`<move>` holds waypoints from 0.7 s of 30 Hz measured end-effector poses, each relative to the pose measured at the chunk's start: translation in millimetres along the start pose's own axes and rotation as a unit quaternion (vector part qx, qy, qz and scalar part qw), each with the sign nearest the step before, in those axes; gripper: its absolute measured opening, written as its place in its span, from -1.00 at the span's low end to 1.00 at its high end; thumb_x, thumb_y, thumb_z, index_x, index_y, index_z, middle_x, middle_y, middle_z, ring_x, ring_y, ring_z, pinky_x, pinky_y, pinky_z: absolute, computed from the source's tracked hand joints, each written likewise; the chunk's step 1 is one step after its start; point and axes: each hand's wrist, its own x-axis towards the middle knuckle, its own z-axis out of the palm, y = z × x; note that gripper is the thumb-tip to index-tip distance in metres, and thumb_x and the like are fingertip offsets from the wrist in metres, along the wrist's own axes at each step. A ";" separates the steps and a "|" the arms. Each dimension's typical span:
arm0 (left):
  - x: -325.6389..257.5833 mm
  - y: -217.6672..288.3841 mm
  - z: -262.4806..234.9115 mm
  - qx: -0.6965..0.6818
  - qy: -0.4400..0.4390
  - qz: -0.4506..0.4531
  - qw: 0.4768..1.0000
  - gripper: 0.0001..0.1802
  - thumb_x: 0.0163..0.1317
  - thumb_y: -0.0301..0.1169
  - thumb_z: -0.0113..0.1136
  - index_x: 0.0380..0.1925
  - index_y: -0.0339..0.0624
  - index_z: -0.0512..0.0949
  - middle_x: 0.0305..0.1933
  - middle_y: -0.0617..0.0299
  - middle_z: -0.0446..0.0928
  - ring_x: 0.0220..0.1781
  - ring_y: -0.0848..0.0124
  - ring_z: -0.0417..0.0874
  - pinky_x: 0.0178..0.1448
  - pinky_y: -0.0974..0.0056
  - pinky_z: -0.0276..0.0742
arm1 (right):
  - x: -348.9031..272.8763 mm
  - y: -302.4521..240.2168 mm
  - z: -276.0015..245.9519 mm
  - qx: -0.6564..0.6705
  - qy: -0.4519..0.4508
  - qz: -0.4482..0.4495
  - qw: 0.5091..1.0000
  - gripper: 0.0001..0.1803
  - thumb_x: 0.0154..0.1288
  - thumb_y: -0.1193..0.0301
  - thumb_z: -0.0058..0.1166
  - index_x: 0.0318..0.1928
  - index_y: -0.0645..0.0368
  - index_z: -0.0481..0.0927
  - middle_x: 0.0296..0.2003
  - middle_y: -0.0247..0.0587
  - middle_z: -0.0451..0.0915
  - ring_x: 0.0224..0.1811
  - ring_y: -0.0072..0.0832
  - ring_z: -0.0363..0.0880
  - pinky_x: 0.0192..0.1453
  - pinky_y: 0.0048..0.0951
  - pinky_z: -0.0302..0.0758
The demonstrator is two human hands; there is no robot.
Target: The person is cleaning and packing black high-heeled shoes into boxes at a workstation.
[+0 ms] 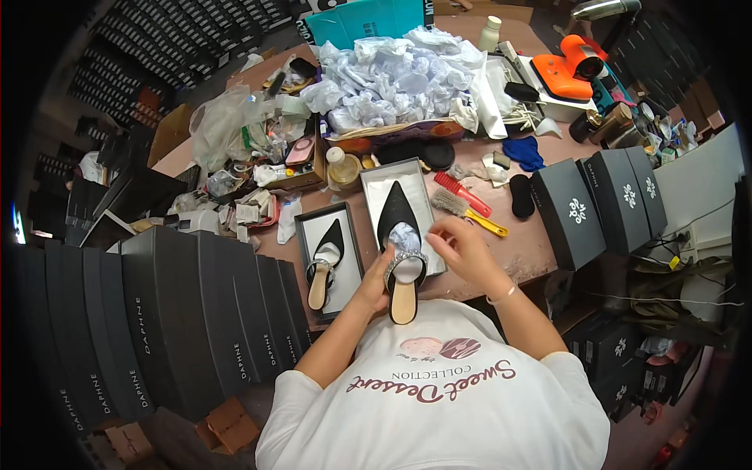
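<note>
1. I take the black pointed shoe (397,205) as the middle of my clock. Around two o'clock, near my right hand (466,249), lie a red brush (473,198) and a brush with yellow handle (487,224).
2. A little farther, also toward two o'clock, are a black oval object (521,196) and a blue cloth (523,154). An orange device (558,77) stands well apart at one o'clock.
3. At eleven o'clock there is a bottle with a pale cap (337,155).
4. At twelve o'clock, beyond the brushes, a wide bin (448,131) is heaped over its rim with crumpled white wads (403,78).
5. Dark closed boxes stand in rows: one row (164,305) at about nine, another (568,219) between two and three.
6. At nine o'clock, a smaller-looking open box (312,232) contains a second black shoe (331,234), which has a sparkling band.
7. Behind my shoe, toward twelve, is an open box with white inside (380,184). The shoe hides part of it; whether they touch, I cannot tell.
8. My left hand (376,286) grips the shoe by its left side, near the sparkling band. A pale wad (404,237) fills it.
9. My right hand is just beside the shoe, fingers bent; whether the fingertips press together, I cannot tell.
</note>
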 end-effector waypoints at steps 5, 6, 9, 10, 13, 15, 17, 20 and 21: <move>-30.2 3.0 12.4 0.033 -0.017 0.039 0.999 -0.51 0.36 -0.20 0.04 0.18 -0.21 0.25 0.10 0.12 0.45 0.08 0.34 0.55 0.15 0.21 0.51 | 16.5 1.7 23.2 -0.095 -0.161 -0.065 0.980 -0.35 0.02 0.38 0.33 0.13 0.23 0.36 -0.16 0.02 0.48 -0.21 -0.15 0.55 -0.15 -0.29 0.49; -37.0 4.1 15.3 0.045 -0.013 0.057 0.997 -0.50 0.36 -0.23 0.05 0.20 -0.20 0.23 0.13 0.13 0.42 0.11 0.36 0.53 0.16 0.22 0.49 | 16.3 -4.2 24.8 -0.098 -0.196 -0.044 0.975 -0.27 -0.01 0.37 0.35 0.19 0.21 0.30 -0.13 0.04 0.45 -0.16 -0.12 0.54 -0.12 -0.26 0.49; -31.9 0.8 2.4 0.017 0.031 0.055 0.998 -0.41 0.34 -0.27 0.09 0.28 -0.14 0.12 0.17 0.18 0.37 0.25 0.39 0.41 0.22 0.24 0.43 | 8.8 -20.5 39.2 -0.151 -0.207 -0.081 0.963 -0.03 -0.17 0.31 0.43 0.28 0.17 0.17 -0.09 0.08 0.41 -0.07 -0.02 0.51 -0.07 -0.23 0.50; -30.1 2.5 2.0 0.025 0.035 0.035 0.998 -0.41 0.35 -0.23 0.07 0.28 -0.13 0.12 0.19 0.18 0.35 0.26 0.38 0.39 0.23 0.25 0.42 | 5.8 -23.4 43.5 -0.166 -0.207 -0.082 0.961 0.01 -0.20 0.29 0.44 0.28 0.16 0.16 -0.09 0.09 0.42 -0.08 0.00 0.52 -0.07 -0.22 0.50; -26.3 4.8 8.2 -0.073 0.083 0.061 0.992 -0.41 0.35 -0.15 0.07 0.29 -0.08 0.17 0.18 0.18 0.35 0.26 0.39 0.36 0.19 0.24 0.44 | 18.4 1.9 64.7 -0.120 -0.225 -0.038 0.966 0.03 -0.21 0.32 0.43 0.30 0.12 0.11 -0.13 0.11 0.46 -0.06 0.00 0.52 -0.04 -0.20 0.50; -22.6 9.6 5.6 -0.118 0.039 0.047 0.991 -0.38 0.36 -0.08 0.01 0.32 -0.04 0.13 0.19 0.18 0.34 0.30 0.38 0.32 0.22 0.23 0.40 | 36.7 9.3 58.1 -0.029 -0.262 0.003 0.965 -0.09 -0.12 0.35 0.39 0.27 0.07 0.17 -0.30 0.06 0.53 -0.23 -0.16 0.57 -0.15 -0.32 0.49; -19.0 11.4 1.2 -0.116 0.037 0.047 0.992 -0.42 0.38 -0.01 -0.06 0.27 -0.07 0.22 0.17 0.20 0.38 0.26 0.38 0.37 0.23 0.23 0.38 | 51.2 37.0 56.2 0.018 -0.272 0.069 0.960 -0.42 0.03 0.44 0.27 0.10 0.11 0.35 -0.48 -0.23 0.48 -0.44 -0.53 0.43 -0.32 -0.50 0.40; 1.4 -7.5 -26.0 -0.103 0.146 0.055 0.982 -0.49 0.37 -0.02 -0.04 0.16 -0.11 0.34 0.11 0.21 0.44 0.17 0.38 0.46 0.18 0.23 0.43 | 48.7 44.2 55.1 0.091 -0.261 0.032 0.960 -0.57 0.09 0.52 0.17 0.01 0.11 0.42 -0.51 -0.45 0.39 -0.49 -0.69 0.32 -0.43 -0.58 0.31; 2.5 -6.3 -24.0 -0.143 0.209 0.076 0.965 -0.54 0.36 -0.04 -0.01 0.03 -0.18 0.42 0.00 0.18 0.52 -0.01 0.35 0.57 0.09 0.22 0.50 | 48.1 44.0 50.3 0.146 -0.227 0.036 0.962 -0.58 0.09 0.53 0.16 0.01 0.09 0.42 -0.51 -0.50 0.36 -0.50 -0.74 0.30 -0.47 -0.63 0.25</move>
